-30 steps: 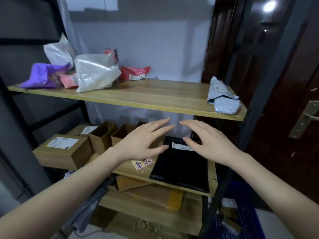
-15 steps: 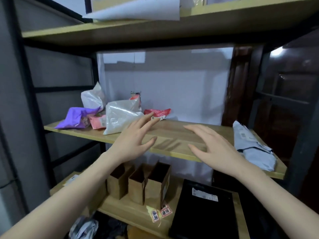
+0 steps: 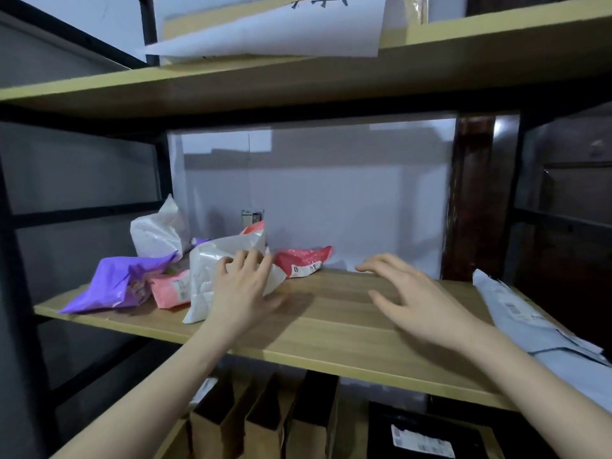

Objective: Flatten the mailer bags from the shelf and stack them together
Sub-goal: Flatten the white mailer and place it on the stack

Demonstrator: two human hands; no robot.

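Observation:
Several crumpled mailer bags lie at the left of the wooden shelf (image 3: 331, 329): a purple one (image 3: 116, 283), a pink one (image 3: 172, 288), a white one behind (image 3: 155, 230), a large white one (image 3: 212, 270) in front and a red one (image 3: 303, 260) by the back wall. A grey mailer (image 3: 530, 323) lies at the shelf's right end. My left hand (image 3: 245, 286) rests on the large white bag, its fingers starting to curl over the top. My right hand (image 3: 417, 296) hovers over the bare wood with fingers spread and holds nothing.
Above is another shelf board (image 3: 298, 77) with a white sheet of paper (image 3: 271, 28) on it. Below stand open cardboard boxes (image 3: 265, 422) and a flat black parcel (image 3: 427, 438). Black metal uprights (image 3: 20, 293) frame the left side. A dark door (image 3: 563, 210) stands to the right.
The view has lifted from the lower shelf to the middle one. Both hands rose and reached forward; the left one has come onto the large white bag.

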